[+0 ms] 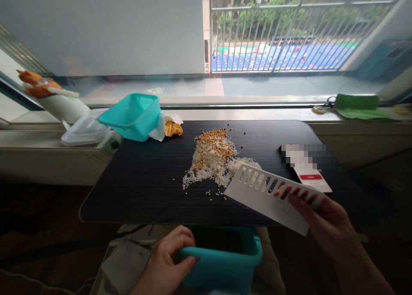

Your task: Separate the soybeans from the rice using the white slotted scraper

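My right hand (pixel 328 218) is closed on a thin white slotted plastic sheet (pixel 267 204), held at a slant over the right part of the dark table. The sheet's left end is at a small heap of white rice (pixel 246 163). Left of it lies a larger pile of rice mixed with yellow beans (pixel 212 151), beans mostly at the far side and loose grains round its edges. Below the table's front edge, my left hand (pixel 172 254) grips the left rim of a teal bin (pixel 222 267). The bin's inside is dark, so its contents cannot be made out.
Another teal bin (pixel 131 117) stands tilted at the table's back left, beside a crumpled yellow and white packet (pixel 173 128). A flat phone-like item (pixel 310 177) lies on the right. On the sill are a clear plastic lid (pixel 85 130), scissors (pixel 331 101) and a green cloth (pixel 357 105).
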The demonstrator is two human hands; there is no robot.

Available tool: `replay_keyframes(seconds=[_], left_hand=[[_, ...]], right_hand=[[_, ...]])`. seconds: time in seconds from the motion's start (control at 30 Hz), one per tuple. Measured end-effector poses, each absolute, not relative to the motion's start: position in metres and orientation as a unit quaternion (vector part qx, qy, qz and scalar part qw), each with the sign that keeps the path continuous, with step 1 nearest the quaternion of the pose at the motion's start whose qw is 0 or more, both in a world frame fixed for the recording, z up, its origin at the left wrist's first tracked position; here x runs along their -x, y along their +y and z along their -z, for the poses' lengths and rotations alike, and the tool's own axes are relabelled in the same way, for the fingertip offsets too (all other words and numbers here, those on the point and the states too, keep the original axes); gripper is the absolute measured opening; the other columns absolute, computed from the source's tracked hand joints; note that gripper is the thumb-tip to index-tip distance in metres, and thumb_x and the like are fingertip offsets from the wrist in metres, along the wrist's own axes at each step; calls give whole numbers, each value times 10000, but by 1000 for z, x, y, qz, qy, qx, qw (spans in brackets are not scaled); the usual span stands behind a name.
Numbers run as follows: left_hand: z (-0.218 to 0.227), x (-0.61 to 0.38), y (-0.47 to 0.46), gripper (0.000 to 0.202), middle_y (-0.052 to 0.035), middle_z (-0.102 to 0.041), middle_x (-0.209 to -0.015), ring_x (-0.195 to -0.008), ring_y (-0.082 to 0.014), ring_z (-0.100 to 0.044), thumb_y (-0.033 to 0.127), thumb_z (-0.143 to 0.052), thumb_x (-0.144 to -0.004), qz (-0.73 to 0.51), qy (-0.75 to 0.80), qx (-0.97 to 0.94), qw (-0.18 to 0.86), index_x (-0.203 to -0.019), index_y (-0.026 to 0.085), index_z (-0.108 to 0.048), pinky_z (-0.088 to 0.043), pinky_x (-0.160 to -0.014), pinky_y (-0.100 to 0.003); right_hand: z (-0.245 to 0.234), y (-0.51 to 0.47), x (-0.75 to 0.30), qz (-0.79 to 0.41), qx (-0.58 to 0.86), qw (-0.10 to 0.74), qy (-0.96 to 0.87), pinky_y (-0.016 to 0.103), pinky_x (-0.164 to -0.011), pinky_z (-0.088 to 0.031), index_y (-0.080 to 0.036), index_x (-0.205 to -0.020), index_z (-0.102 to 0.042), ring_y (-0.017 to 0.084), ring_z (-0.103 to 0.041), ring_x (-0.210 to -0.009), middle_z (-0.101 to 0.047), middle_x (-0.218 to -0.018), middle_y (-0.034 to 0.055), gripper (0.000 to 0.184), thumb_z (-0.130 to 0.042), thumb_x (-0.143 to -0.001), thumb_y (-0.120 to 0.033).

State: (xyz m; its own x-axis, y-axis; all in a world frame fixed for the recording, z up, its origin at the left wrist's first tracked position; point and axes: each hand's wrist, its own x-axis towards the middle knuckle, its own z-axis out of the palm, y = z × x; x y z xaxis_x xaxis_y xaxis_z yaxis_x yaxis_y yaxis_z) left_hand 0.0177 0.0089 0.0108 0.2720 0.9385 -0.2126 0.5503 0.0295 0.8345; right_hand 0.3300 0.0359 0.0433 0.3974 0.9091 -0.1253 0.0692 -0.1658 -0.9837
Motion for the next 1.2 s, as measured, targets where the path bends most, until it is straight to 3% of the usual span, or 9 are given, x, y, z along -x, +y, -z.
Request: replay_keyframes(seconds=[0.47,0.63,0.9,1.03,1.2], left_hand=[[-12,-18,8,130,-9,-667,-822,-789,-167,-672,106,-645,-740,-221,565,-649,458,-641,189,-667,-497,-712,-176],[-11,-4,6,103,-14,-671,-827,-787,-174,-675,144,-663,-738,-230,578,-638,454,-650,191,-686,-506,-694,-177],[-10,11,8,101,-18,-673,-791,-756,-184,-677,149,-679,-719,-256,598,-630,424,-627,190,-690,-511,-679,-194],[-7,12,7,127,-15,-659,-763,-736,-177,-669,164,-673,-752,-264,582,-641,426,-627,189,-671,-506,-683,-202],[-8,4,8,125,-15,-655,-776,-749,-178,-670,158,-662,-754,-248,574,-647,436,-635,191,-671,-506,-690,-204]], right_hand=[[-46,37,-320,-445,611,512,-407,206,-651,-574,-271,-829,-785,188,-724,-714,-794,-802,10,271,-799,-692,-504],[-40,45,-298,-480,550,510,-454,206,-700,-567,-274,-892,-773,174,-712,-753,-785,-844,5,214,-762,-766,-446],[-32,57,-285,-482,504,447,-560,215,-725,-552,-241,-962,-749,170,-687,-785,-761,-876,20,170,-659,-875,-357],[-45,42,-292,-510,468,382,-613,204,-650,-557,-233,-953,-768,170,-693,-743,-766,-905,39,172,-638,-890,-326],[-49,33,-305,-448,577,496,-468,214,-702,-580,-271,-908,-782,191,-728,-770,-789,-867,12,175,-742,-794,-398]])
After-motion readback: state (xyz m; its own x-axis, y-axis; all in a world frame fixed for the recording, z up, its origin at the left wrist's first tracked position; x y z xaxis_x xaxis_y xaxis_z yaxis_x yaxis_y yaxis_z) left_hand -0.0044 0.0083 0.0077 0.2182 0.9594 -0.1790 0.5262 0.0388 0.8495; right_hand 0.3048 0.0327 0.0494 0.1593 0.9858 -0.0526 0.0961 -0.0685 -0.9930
